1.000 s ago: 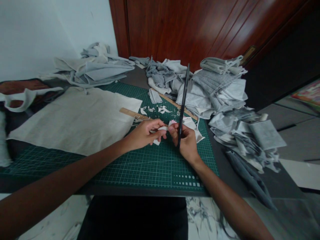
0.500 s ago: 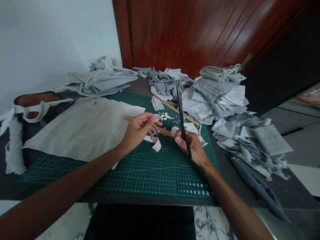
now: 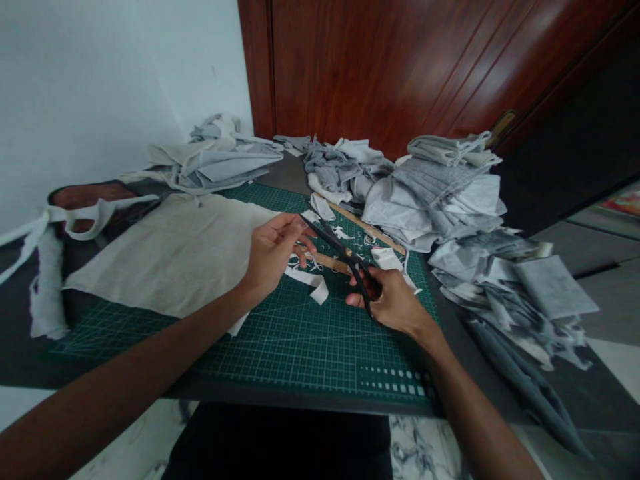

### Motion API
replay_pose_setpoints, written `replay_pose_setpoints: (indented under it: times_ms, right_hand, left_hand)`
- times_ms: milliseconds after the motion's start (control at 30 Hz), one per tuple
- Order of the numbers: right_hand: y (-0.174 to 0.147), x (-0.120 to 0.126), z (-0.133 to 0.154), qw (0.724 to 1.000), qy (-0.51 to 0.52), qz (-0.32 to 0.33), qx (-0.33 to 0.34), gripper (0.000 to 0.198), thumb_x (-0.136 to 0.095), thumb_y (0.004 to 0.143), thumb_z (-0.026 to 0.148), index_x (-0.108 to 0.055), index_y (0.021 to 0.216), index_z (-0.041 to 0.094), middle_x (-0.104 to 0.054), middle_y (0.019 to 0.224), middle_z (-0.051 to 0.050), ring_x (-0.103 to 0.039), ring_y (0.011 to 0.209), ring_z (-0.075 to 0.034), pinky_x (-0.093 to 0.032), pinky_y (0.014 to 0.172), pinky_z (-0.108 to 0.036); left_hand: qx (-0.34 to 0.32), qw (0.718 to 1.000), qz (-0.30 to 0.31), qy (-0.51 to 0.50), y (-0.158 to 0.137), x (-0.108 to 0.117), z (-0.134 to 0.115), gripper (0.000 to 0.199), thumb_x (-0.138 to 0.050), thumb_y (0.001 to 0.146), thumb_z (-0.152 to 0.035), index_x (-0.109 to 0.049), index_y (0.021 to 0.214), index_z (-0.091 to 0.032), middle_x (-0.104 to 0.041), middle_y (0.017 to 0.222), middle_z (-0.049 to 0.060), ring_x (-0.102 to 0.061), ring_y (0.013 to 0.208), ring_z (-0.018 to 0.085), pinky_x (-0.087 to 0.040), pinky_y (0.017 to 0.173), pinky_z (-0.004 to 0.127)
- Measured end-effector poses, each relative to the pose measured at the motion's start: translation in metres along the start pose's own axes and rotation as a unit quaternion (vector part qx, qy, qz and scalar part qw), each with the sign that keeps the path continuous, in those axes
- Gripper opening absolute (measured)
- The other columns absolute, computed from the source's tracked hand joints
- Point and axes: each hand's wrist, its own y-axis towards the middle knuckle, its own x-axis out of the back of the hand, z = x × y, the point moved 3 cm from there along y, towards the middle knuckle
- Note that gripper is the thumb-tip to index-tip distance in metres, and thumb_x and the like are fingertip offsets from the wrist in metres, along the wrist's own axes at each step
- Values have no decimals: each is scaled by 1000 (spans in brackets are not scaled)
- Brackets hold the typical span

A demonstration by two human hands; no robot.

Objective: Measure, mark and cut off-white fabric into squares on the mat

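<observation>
My right hand [image 3: 395,298] grips black scissors [image 3: 349,253] by the handles. Their blades are slightly parted and point up and left, with the tips close to my left fingertips. My left hand [image 3: 274,257] pinches a small pale fabric scrap [image 3: 311,215], partly hidden behind the fingers and blades. Under the hands lies a green cutting mat [image 3: 310,347]. A curled white fabric strip [image 3: 318,291] rests on it below my left hand, and a wooden ruler [image 3: 333,265] passes beneath both hands. Thin white trimmings [image 3: 343,233] are scattered beyond the scissors.
A large cream cloth [image 3: 170,257] covers the mat's left side. Piles of grey fabric stand at the back left [image 3: 215,163] and the right [image 3: 430,193]. Another wooden strip [image 3: 370,227] lies by the right pile. Dark folded denim [image 3: 525,380] lies near the right edge.
The scissors have swung from upright to leftward, their tips now at my left fingers, and the blades have parted. A pale scrap near my right fingers is no longer there. The view shifted slightly.
</observation>
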Motion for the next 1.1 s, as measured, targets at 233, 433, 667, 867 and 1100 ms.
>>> replay_pose_setpoints:
  times_ms: [233,433,667,867,1100]
  right_hand:
    - [-1,-5,-2,999,30,-1,17,42,-81,82,57,-75,94,16,-67,67,-2,-55,55,-15,-37,52,-27]
    - [-2,-6,1,999,49,10,20,43,-79,84,59,-77,87,16,-68,67,-2,-55,55,-15,-38,51,-26]
    - [2,-5,6,995,85,-10,58,48,-70,91,62,-76,79,16,-71,69,-4,-60,59,-16,-42,55,-26]
    - [5,3,-5,988,124,-83,25,52,-69,89,68,-72,81,17,-60,59,-1,-51,53,-14,-38,50,-25]
    - [8,5,-13,985,148,-90,-2,52,-71,86,68,-74,83,16,-55,54,1,-51,51,-14,-36,47,-25]
  left_hand:
    - [0,1000,23,10,-2,-1,0,36,-78,88,-51,-64,82,-18,-69,68,2,-70,55,14,-49,37,16]
    - [-11,999,40,1,-3,-2,-1,33,-78,89,-47,-64,82,-18,-73,75,4,-70,54,13,-48,35,16]
    - [5,999,39,25,-3,-2,-1,31,-74,92,-47,-70,98,-18,-79,86,7,-72,57,13,-49,36,17]
    - [43,996,55,60,1,2,8,34,-68,97,-44,-70,114,-15,-81,104,14,-78,72,17,-55,44,19]
    - [43,986,63,150,17,20,25,44,-59,101,-43,-65,132,-13,-79,118,17,-80,92,25,-68,66,33]
